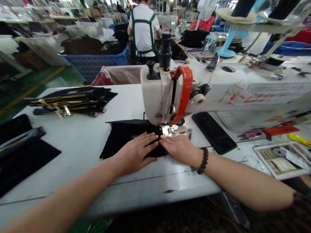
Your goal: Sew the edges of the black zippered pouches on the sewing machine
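Two-handed, pressing a black fabric piece (118, 136) flat beneath the fingertips.
Spreading fingers slightly on the left hand (138, 150), holding them together on the right hand (181, 149); pointing the piece's long axis sideways, toward the presser foot (166, 130).

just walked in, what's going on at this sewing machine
A person's left hand lies with its fingers spread on a flat black piece of material, while the right hand is close beside it, fingertips by the metal foot of the white sewing machine. The piece reaches up to that foot; whether it is being stitched right now, I can't tell. Black pieces with gold-coloured zips are piled to the left on the white table.
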